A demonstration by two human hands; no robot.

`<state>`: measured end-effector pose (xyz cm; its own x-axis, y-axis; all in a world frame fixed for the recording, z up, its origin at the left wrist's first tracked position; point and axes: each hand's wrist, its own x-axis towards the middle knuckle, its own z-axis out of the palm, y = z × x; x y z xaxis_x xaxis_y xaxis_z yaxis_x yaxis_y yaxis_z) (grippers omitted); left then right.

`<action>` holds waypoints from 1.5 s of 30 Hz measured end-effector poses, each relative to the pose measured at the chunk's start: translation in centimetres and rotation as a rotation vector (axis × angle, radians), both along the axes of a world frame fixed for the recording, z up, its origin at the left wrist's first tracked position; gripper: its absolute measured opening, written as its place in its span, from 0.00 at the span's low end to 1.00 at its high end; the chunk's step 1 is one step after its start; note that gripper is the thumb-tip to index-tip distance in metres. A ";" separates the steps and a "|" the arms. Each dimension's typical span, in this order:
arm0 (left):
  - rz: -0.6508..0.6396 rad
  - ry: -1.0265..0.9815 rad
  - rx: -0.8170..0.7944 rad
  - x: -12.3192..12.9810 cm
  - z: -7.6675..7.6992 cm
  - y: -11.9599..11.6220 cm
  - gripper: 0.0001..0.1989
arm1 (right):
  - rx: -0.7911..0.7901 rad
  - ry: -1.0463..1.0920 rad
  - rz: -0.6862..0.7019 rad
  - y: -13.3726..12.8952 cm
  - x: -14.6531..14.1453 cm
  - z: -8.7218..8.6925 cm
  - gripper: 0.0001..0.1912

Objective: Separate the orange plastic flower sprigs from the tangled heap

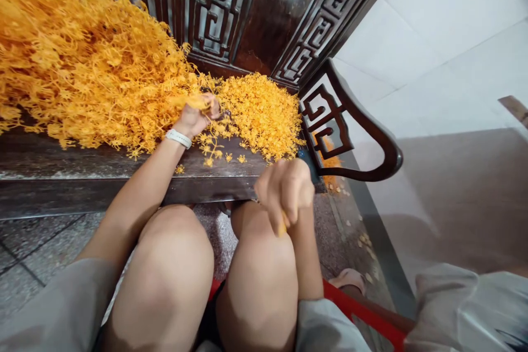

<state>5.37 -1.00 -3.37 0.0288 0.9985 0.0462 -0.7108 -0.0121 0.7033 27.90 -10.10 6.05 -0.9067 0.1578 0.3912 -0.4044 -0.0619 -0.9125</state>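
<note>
A large heap of yellow plastic sprigs (103, 66), stringy and branching, covers the left of the dark wooden bench (82, 162). To its right lies a smaller pile of short yellow flower-like pieces (259, 110). My left hand (198, 116), with a pale wristband (179, 138), is between the two piles, its fingers curled round yellow sprigs that are blurred. My right hand (285, 191) hangs over my knee in front of the bench, closed in a fist. A small yellow piece (282, 227) pokes out below its fingers; the rest of it is hidden.
Behind the piles rises a carved wooden backrest (264, 27), and a curved armrest (371, 137) bounds the right end. Loose pieces (229, 158) lie near the bench's front edge. Orange bits (330, 162) are on the floor past the armrest. A red stool (363, 313) shows below.
</note>
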 end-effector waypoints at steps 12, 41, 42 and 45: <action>0.037 -0.055 -0.032 0.3 -2.2 1.6 0.07 | -0.582 0.165 -1.072 4.0 0.6 -2.7 0.09; -0.101 0.339 -0.062 4.2 -1.3 -0.7 0.19 | -0.004 -0.575 -0.801 2.5 -0.1 -5.3 0.20; -0.100 0.385 -0.041 4.4 -1.2 -0.9 0.20 | -0.045 -0.548 -0.842 2.5 -0.2 -5.2 0.22; -0.157 0.531 0.010 4.9 -1.0 -1.5 0.23 | -0.181 -0.462 -1.015 2.7 -0.4 -5.2 0.27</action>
<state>10.31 -2.50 -4.37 0.1989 0.9800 -0.0054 -0.2526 0.0566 0.9659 27.53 -7.41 0.83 -0.3786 0.9241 -0.0518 0.0309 -0.0433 -0.9986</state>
